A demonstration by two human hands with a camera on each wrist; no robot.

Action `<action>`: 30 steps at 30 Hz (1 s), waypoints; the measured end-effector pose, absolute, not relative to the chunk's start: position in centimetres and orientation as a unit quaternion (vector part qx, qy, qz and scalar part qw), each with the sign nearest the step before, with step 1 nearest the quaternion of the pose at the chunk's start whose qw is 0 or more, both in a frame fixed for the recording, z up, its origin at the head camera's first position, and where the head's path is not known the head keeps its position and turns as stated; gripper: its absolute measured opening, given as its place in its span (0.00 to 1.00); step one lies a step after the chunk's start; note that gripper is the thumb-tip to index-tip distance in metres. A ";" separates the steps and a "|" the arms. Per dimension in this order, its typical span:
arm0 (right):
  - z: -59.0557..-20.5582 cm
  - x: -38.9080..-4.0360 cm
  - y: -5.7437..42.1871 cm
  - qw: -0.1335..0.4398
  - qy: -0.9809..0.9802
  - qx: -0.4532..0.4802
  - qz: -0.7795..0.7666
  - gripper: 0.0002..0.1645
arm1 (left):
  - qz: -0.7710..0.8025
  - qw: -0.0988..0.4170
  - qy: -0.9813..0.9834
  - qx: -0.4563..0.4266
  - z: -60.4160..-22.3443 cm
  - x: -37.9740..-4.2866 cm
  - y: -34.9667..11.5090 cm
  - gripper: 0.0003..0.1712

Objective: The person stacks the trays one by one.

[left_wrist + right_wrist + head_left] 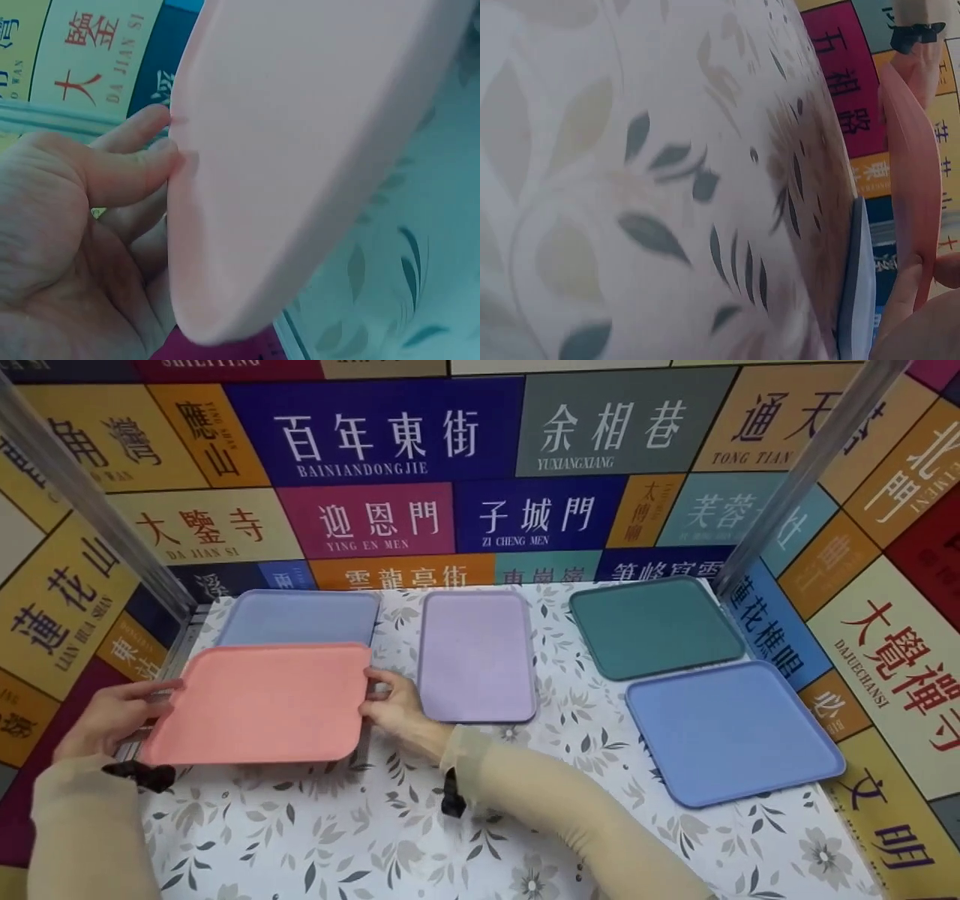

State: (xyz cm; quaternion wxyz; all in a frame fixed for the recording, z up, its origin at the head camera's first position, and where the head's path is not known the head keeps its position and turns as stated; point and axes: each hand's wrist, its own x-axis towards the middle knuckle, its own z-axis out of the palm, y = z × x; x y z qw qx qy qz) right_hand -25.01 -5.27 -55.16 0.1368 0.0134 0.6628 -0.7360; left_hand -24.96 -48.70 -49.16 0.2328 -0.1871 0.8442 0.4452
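Note:
Both hands hold a pink tray by its two short sides. My left hand pinches its left rim, and in the left wrist view the thumb presses the edge. At the opposite side my right hand pinches the right rim. In the right wrist view the pink tray is raised off the tabletop, apart from a grey-blue tray. From the head view, the pink tray covers the near part of that grey-blue tray.
A lilac tray lies upright-lengthwise in the middle of the leaf-patterned cloth. Farther right lie a green tray and, nearer, a blue tray. Printed panels with metal corner posts stand around the table.

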 end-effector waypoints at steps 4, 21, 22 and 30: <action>-54.9 -26.2 -3.7 0.135 0.671 0.009 -0.729 0.46 | 0.471 0.242 0.835 -0.153 -48.6 -25.4 -48.1 0.41; -53.2 -31.2 3.8 0.144 0.674 -0.006 -0.725 0.43 | 0.686 0.220 0.690 -0.061 -48.3 -27.4 -42.4 0.26; -53.2 -31.5 4.2 0.147 0.676 -0.006 -0.722 0.43 | 0.691 0.226 0.684 -0.055 -48.4 -27.5 -42.0 0.26; -53.7 -33.0 7.4 0.150 0.676 0.019 -0.722 0.42 | 0.704 0.247 0.665 -0.029 -48.9 -28.6 -38.8 0.29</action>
